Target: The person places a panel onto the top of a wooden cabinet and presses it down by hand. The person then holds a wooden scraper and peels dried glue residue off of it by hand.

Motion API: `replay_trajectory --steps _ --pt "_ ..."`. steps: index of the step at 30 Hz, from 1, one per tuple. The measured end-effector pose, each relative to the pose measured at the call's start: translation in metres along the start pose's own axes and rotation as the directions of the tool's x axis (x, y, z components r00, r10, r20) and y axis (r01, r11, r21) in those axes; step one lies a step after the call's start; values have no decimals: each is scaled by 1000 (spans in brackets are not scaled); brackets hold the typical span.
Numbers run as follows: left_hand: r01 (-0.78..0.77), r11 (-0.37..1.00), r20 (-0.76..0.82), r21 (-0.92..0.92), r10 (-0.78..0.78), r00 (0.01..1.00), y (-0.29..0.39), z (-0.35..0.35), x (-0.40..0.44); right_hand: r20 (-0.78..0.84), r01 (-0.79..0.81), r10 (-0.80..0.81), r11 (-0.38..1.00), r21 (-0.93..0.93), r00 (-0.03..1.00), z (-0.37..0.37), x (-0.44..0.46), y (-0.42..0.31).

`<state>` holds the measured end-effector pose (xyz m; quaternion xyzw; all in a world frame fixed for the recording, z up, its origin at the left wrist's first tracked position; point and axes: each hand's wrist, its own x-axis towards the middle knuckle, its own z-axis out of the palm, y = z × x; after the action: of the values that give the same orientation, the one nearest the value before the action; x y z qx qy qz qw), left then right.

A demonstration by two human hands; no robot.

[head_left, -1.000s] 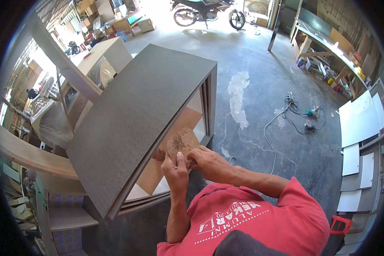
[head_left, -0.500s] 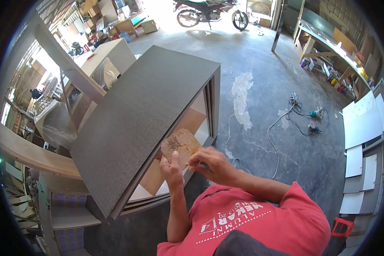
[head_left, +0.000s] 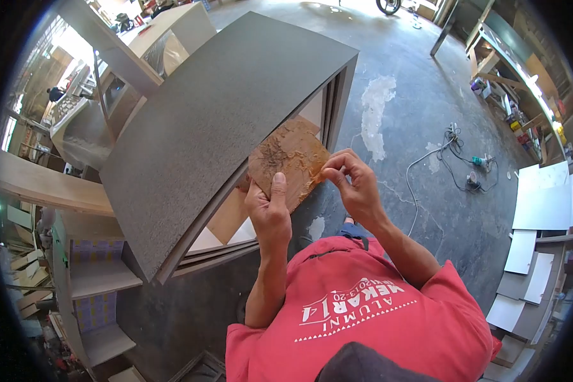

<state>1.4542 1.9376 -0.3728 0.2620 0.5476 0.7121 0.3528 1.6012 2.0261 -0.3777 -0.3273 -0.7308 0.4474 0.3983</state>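
My left hand (head_left: 272,216) grips a thin brown board (head_left: 290,153), with the thumb flat on its face. Dark marks and crusty, amber, glue-like residue cover the upper face and right edge. At that right edge my right hand (head_left: 358,191) is closed in a pinch, fingertips touching the amber residue. Whatever lies between them is too small to name. Just behind the board stands a large grey cabinet (head_left: 229,95), its open side facing me. White and wood-coloured panels show inside it, partly hidden by my left hand and the board.
Power tools (head_left: 474,178) and a tangled cable (head_left: 451,137) lie on the concrete floor to the right. White panels (head_left: 541,197) are stacked at the right edge. A long workbench (head_left: 516,70) runs along the far right. Shelving (head_left: 102,277) and a curved wooden piece (head_left: 51,184) stand at left.
My view has tilted downward. Both hands and the board appear higher and further right, and the board shows larger. My right hand has gone from motion-blurred to a clear pinch at the board's edge.
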Motion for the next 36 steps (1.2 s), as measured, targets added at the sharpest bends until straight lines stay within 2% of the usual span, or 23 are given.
replay_trajectory --steps 2,3,5,6,7,8,9,12,14,15,17,19,21,23,24,26,28,30,31,32,36 --pt "-8 1000 -1 -19 8 1000 -2 2 -2 -32 -99 118 932 349 992 1 -3 6" --pt "-48 999 10 -8 48 999 -3 3 -3 -33 -102 121 932 348 992 -1 -3 9" --pt "-84 996 26 3 84 996 -3 7 -7 -31 -94 100 984 153 994 -5 -1 13" --pt "-99 994 7 50 98 995 -1 11 -10 -34 -97 104 984 151 994 -4 -2 10" --pt "-112 989 -11 96 114 993 1 14 -13 -106 125 -138 985 -121 985 0 -1 5" --pt "-111 989 -10 95 113 994 2 16 -15 -106 315 -383 863 -394 918 3 0 -1" --pt "-123 984 -26 132 128 991 4 18 -17 -108 314 -383 863 -396 918 3 -1 -6" --pt "-156 973 -30 167 163 986 9 26 -26 -48 295 -340 870 -396 939 -1 -4 -9" --pt "-179 969 -23 169 185 982 8 25 -31 95 330 -317 868 -371 943 -12 0 -1" --pt "-156 967 -3 200 160 987 8 23 -32 95 328 -315 870 -368 944 -11 -2 -4" --pt "-136 963 20 232 136 991 6 22 -32 150 347 -318 773 -531 936 -9 -7 -14" --pt "-223 935 83 275 208 975 3 25 -32 147 315 -282 772 -552 948 -3 -8 -6" --pt "-242 924 58 297 236 970 -4 25 -30 150 288 -247 769 -571 957 -2 -10 1" --pt "-262 909 27 325 268 963 -9 22 -27 222 147 -61 909 -390 973 0 -12 4" --pt "-251 920 28 300 255 967 -12 18 -24 226 151 -65 910 -387 972 0 -12 5" --pt "-237 931 24 278 240 971 -16 11 -20 261 -31 91 973 -228 961 -5 -12 8" --pt "-109 983 30 149 106 994 -20 5 -18 285 -51 108 978 -201 952 -11 -11 4" --pt "-81 986 12 144 81 997 -14 6 -19 306 -71 123 982 -175 944 -9 -11 2" --pt "-55 989 -2 138 56 998 -12 6 -19 193 191 -152 960 -203 969 -2 -12 1" --pt "-56 989 -6 138 58 998 -12 6 -19 87 431 -423 865 -258 902 2 -12 0" --pt "-91 980 -25 178 97 995 -16 6 -20 96 473 -465 844 -253 880 6 -16 8"
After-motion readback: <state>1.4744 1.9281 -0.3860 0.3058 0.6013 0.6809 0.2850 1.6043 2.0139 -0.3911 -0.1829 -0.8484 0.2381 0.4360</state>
